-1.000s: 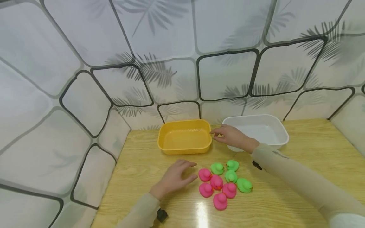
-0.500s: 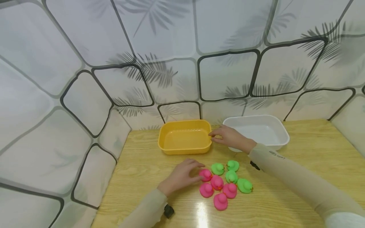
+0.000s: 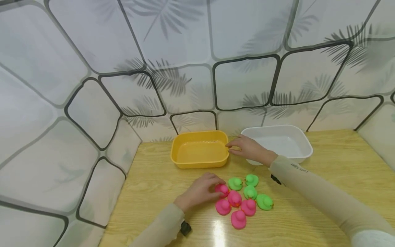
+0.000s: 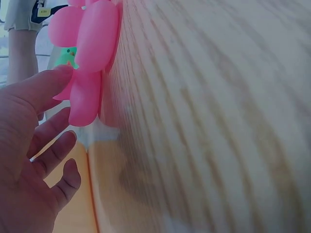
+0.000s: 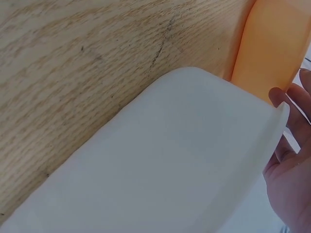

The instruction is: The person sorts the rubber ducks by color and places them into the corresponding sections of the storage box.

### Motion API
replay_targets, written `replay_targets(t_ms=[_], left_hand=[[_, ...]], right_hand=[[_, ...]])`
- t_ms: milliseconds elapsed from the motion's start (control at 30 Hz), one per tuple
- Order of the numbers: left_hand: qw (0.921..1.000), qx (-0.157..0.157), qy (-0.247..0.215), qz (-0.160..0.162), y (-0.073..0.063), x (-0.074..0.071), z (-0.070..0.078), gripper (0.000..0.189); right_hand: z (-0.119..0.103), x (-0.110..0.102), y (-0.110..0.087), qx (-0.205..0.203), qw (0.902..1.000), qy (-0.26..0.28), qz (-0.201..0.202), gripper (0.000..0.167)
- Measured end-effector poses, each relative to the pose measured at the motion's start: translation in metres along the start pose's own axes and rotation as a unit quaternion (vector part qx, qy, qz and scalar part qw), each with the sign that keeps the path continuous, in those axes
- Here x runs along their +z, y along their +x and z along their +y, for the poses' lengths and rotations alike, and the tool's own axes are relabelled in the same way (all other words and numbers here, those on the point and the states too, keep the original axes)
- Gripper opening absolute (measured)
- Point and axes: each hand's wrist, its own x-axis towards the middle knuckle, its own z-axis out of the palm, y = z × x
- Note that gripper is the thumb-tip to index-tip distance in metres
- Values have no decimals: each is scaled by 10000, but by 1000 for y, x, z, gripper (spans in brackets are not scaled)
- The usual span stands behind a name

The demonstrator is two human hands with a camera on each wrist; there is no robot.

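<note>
My left hand [image 3: 200,192] reaches in from the left, thumb and forefinger around the rearmost pink rubber duck [image 3: 222,189]. In the left wrist view its thumb tip lies against that duck [image 4: 85,102], while the other fingers are loosely bent below. My right hand [image 3: 250,148] hovers over the left end of the white plastic basin [image 3: 285,142]. Its bent fingertips come right up to the right rim of the yellow basin [image 3: 200,164], with nothing showing between them. The right wrist view has this hand [image 5: 294,141] partly behind the white basin's rim.
Several more pink ducks [image 3: 239,219] and several green ducks [image 3: 264,201] stand in a close cluster on the wooden table [image 3: 296,219]. Behind the basins rises a patterned backdrop [image 3: 243,82], which also runs along the left side.
My left hand has moved right onto the rearmost pink rubber duck, its thumb and forefinger closing around it. My right hand has shifted slightly left to the yellow basin's rim.
</note>
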Motion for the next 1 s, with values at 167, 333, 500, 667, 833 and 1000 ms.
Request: replay_targets(t_ms=[167,333,500,667,833,1000], left_hand=[[9999,112,5,120,1,1,3,34],[9998,111,22,147,2,2,5,33],[9998,95,65,145,1,2,5,33],[9999,52,39,147,-1,-1,4,33],[9998,-115,-134,122,-3,-14,5,32],[9997,-10,-25,243,-8,-37,5,29]], right_hand=[[-1,-1,-1,26,10000,-23,-18,28],[-1,-1,0,-27,10000,-75,-36,28],[0,-1,0,-23,9999,-102,-57,29],[1,0,1,-5,9999,-116,-85,29],[1,-1,1,33,9998,-122,-139,30],[0,-3,1,106,9996,-124,-220,31]])
